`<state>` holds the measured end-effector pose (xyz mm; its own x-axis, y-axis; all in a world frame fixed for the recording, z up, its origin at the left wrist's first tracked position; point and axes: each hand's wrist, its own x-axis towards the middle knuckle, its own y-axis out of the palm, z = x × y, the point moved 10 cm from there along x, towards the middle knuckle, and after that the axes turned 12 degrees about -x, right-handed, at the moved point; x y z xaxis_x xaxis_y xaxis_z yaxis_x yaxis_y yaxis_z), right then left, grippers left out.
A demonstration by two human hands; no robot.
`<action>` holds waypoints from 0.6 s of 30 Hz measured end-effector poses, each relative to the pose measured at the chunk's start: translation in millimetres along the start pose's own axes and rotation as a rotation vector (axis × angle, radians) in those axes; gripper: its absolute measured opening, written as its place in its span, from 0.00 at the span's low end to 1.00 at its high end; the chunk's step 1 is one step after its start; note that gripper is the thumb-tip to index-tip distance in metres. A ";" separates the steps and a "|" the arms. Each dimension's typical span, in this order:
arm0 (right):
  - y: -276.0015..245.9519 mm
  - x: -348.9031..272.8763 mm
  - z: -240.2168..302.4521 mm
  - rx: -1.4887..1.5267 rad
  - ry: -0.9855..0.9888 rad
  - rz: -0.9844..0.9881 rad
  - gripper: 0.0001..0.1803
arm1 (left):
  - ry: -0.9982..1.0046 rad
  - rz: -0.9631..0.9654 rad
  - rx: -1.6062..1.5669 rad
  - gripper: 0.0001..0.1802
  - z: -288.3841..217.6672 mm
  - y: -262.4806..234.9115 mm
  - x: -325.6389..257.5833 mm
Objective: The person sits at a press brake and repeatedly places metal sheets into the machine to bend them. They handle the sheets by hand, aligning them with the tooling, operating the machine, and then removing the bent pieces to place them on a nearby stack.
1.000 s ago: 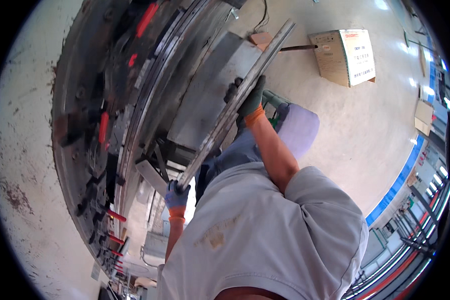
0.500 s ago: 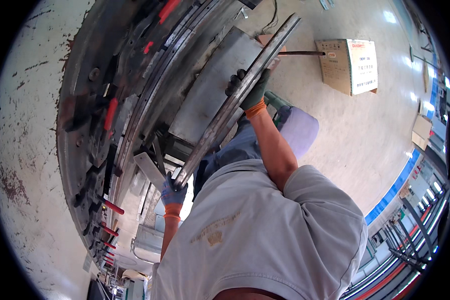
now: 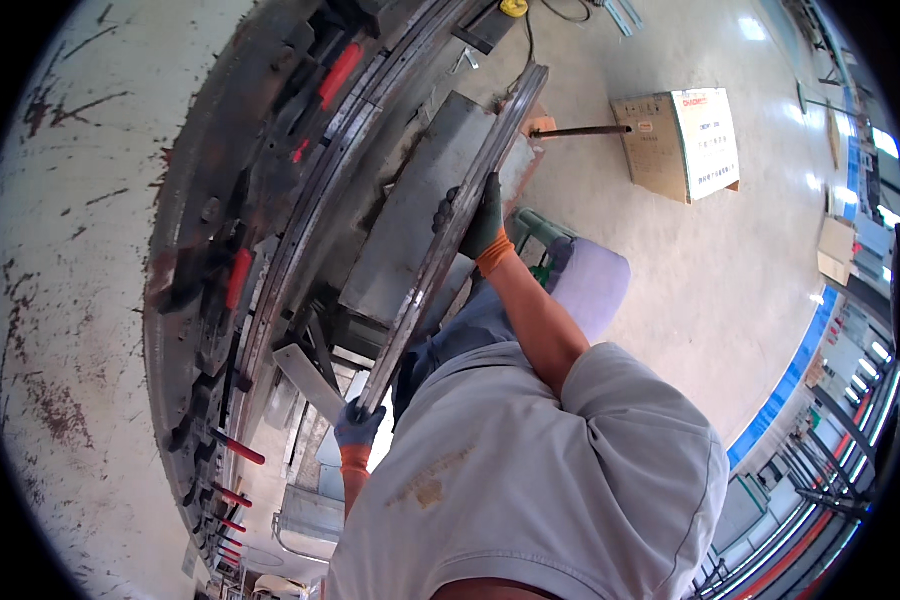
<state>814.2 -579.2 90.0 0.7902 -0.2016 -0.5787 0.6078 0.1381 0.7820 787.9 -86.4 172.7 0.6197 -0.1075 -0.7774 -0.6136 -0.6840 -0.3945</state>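
Observation:
Both of my hands, in dark gloves with orange cuffs, hold a long grooved steel bar (image 3: pixel 433 270) that slants from lower left to upper right. My left hand (image 3: pixel 358 426) is closed round its near lower end. Farther up the bar, my right hand (image 3: pixel 484 222) grips it from the right side, with dark fingertips showing past its left edge. A flat grey metal box or bench top (image 3: pixel 416 205) lies beneath the bar. Beside my left hand is a flat metal strip (image 3: pixel 308 384).
Along the left runs a big machine with a scratched pale panel (image 3: pixel 65 290), clamps with red handles (image 3: pixel 238 279) and long steel rails (image 3: pixel 315 190). A cardboard box (image 3: pixel 678 144) stands on the floor at the right. A lilac-covered seat (image 3: pixel 592 285) is beside my legs.
The bar's far end has swung to the left and nearer, with my right hand moving along. My left hand stays on the lower end, slightly lower in view. My view has shifted a little.

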 end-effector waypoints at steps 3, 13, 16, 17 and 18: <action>-5.0 5.0 -14.9 -0.026 0.060 -0.099 0.42 | -0.133 0.070 -0.266 0.27 45.5 7.0 19.9; 23.2 42.1 8.2 -0.293 -0.149 -0.358 0.23 | 0.341 -0.016 -0.184 0.58 17.1 3.2 43.4; 26.4 62.2 27.3 -0.413 -0.178 -0.423 0.20 | 0.308 -0.111 0.151 0.46 -9.9 -7.0 51.0; 30.1 63.8 34.2 -0.465 -0.198 -0.459 0.19 | 0.297 -0.125 0.206 0.42 -26.5 -6.8 50.2; 34.6 66.4 42.6 -0.518 -0.218 -0.497 0.19 | 0.384 -0.107 0.186 0.33 -51.8 -6.5 44.8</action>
<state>884.4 -629.1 88.4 0.4126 -0.5396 -0.7339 0.8905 0.4086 0.2002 845.1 -124.2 165.8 0.7999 -0.3276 -0.5028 -0.5920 -0.5679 -0.5718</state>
